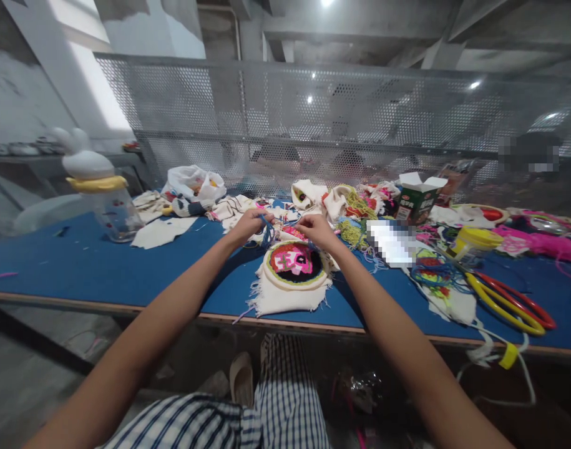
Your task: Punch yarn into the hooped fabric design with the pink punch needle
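Note:
On the blue table in front of me lies an embroidery hoop (297,267) with cream cloth, worked in pink, red, black and green yarn. Frayed cloth (292,300) spreads out below its near rim. Just beyond the hoop, my left hand (251,226) is closed on a bundle of blue yarn (268,232) that hangs from the fingers. My right hand (317,229) is above the hoop's far right side, its fingertips pinched together. Whatever those fingertips hold is too small to make out.
A clear bottle with a rabbit-shaped lid (105,199) stands at the left. Yellow-and-red-handled scissors (507,305), a yellow-lidded tub (475,243) and a green box (419,198) are on the right. Yarn heaps (353,232) and a white bag (194,183) lie before the perforated metal screen (313,106).

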`<act>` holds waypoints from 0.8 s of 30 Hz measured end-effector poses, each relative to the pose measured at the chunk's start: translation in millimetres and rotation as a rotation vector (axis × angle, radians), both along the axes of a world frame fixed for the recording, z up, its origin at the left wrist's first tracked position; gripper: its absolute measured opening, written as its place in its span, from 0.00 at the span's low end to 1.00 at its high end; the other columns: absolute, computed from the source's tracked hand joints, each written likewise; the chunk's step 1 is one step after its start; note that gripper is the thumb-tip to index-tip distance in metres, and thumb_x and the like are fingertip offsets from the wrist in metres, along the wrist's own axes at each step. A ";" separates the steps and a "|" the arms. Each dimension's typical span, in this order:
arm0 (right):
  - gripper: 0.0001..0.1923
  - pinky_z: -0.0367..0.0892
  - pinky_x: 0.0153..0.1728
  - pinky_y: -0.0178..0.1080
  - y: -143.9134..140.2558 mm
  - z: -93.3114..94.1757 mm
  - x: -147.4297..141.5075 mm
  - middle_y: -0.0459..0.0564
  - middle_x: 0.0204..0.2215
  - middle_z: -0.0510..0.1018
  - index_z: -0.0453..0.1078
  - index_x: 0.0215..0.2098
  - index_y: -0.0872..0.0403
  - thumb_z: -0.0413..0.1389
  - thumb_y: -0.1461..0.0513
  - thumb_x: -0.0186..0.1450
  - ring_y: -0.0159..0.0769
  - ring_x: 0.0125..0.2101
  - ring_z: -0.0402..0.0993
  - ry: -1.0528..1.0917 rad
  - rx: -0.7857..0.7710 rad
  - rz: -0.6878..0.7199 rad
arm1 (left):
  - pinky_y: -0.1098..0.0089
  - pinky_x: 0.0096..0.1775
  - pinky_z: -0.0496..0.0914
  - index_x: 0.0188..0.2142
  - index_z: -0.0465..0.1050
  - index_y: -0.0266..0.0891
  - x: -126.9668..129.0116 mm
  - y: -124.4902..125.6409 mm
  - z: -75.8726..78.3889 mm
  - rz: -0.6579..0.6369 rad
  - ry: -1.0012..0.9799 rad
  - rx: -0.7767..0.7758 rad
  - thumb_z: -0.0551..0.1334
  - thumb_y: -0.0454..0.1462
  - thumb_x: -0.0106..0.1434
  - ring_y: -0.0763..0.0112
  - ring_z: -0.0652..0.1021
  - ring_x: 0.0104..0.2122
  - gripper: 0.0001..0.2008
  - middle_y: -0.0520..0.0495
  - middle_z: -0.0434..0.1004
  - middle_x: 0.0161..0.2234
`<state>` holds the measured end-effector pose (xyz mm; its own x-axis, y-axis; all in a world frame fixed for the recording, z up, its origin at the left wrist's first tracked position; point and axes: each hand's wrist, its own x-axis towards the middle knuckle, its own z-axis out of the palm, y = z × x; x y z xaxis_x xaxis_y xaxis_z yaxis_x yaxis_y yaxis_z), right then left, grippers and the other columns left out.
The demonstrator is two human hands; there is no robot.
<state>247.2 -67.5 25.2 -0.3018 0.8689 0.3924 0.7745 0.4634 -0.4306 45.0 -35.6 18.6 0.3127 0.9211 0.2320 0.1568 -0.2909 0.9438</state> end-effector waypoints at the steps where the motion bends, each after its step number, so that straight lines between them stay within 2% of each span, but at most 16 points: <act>1: 0.11 0.69 0.33 0.39 0.0 0.3 -0.1 0.49 0.37 0.73 0.66 0.42 0.59 0.51 0.59 0.65 0.32 0.33 0.71 -0.020 0.000 -0.005 | 0.62 0.37 0.71 0.44 0.66 0.34 -1.8 1.7 0.0 0.020 -0.020 0.002 0.56 0.39 0.62 0.67 0.74 0.37 0.13 0.44 0.70 0.42; 11: 0.12 0.68 0.37 0.43 -5.9 5.6 -1.7 0.50 0.40 0.72 0.66 0.43 0.58 0.51 0.59 0.64 0.35 0.37 0.71 -0.180 0.072 -0.121 | 0.62 0.37 0.71 0.45 0.66 0.35 -5.9 6.5 -0.5 0.157 -0.183 -0.019 0.57 0.38 0.62 0.67 0.74 0.38 0.13 0.44 0.70 0.43; 18: 0.12 0.66 0.41 0.45 -10.0 10.3 11.0 0.52 0.44 0.70 0.66 0.44 0.57 0.51 0.59 0.64 0.37 0.41 0.69 -0.255 0.119 -0.285 | 0.61 0.38 0.71 0.46 0.65 0.35 -13.4 9.9 4.8 0.282 -0.304 -0.027 0.56 0.39 0.62 0.67 0.74 0.38 0.14 0.44 0.70 0.44; 24: 0.13 0.66 0.42 0.46 -8.8 14.8 20.1 0.52 0.44 0.70 0.66 0.45 0.57 0.51 0.59 0.64 0.38 0.42 0.69 -0.298 0.134 -0.462 | 0.60 0.39 0.70 0.46 0.65 0.35 -24.5 23.8 4.2 0.337 -0.394 -0.043 0.56 0.39 0.62 0.66 0.73 0.40 0.14 0.43 0.69 0.44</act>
<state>267.3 -76.3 40.0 -0.0167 0.8855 0.4644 0.9889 0.0832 -0.1232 20.5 -11.9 22.8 -0.1059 0.9669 0.2323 -0.1347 -0.2454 0.9600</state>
